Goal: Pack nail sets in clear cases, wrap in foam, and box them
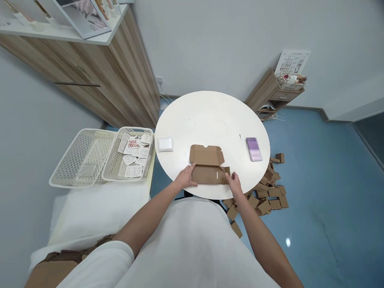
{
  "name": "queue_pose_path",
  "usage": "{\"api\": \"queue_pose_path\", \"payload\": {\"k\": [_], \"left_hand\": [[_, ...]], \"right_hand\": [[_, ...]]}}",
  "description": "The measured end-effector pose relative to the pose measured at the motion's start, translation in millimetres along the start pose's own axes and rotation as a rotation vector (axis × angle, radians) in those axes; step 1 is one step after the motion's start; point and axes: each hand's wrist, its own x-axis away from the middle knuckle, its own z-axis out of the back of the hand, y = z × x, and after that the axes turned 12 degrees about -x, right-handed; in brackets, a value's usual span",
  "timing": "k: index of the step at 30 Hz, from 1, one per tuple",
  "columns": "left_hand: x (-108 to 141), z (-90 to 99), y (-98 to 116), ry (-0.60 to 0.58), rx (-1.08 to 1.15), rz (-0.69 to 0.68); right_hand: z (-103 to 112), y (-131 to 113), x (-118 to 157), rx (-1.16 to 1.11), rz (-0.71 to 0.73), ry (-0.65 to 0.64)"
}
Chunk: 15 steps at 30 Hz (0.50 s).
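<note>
Two white baskets, the left basket (pixel 70 186) and the right basket (pixel 123 180), stand side by side at the left, their rims meeting; the right one holds loose printed cards (pixel 136 151), probably kept there within my reach. Brown cardboard (pixel 55 267) lies at the near left, partly covered by my sleeve (pixel 112 256). On the left part of the round white table (pixel 207 114) rests a white packet (pixel 165 145), apart from the work, seemingly so that the middle stays free for folding.

An opened cardboard box (pixel 205 176) lies flat at the near edge, directly before me, its lid (pixel 207 155) raised on the far side. My left hand (pixel 185 177) is at its left end, thumb and fingers spread near the corners; I judge that this steadies the box. My right hand (pixel 234 185) meets the end flap (pixel 227 173) at the right, perhaps to control the fold; whether its fingertips pinch the card, I cannot tell. The hands are apart, with the box between them.

Farther right on the table, a purple-and-lilac item (pixel 254 149), blurred, lies clear of my right arm (pixel 259 232). Many small boxes (pixel 274 193) lie heaped on the blue floor (pixel 315 180), on my right, beside and partly beneath the table.
</note>
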Motion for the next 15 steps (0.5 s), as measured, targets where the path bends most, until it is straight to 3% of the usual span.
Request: {"api": "queue_pose_path", "payload": {"k": [4,7,15], "left_hand": [[-1.5,0.7,3.0,-0.011,-0.017,0.016],[-2.7,1.2,4.0,-0.019,-0.037,0.01],[-2.4,-2.4,7.8,-0.02,0.012,0.025]], "right_hand": [[1.7,-4.4,-0.8,-0.197,-0.163,-0.114],[-0.3,-16.1,-1.2,-0.226,-0.173,-0.199],[-7.5,-27.3,-2.5,-0.22,-0.142,-0.224]]}}
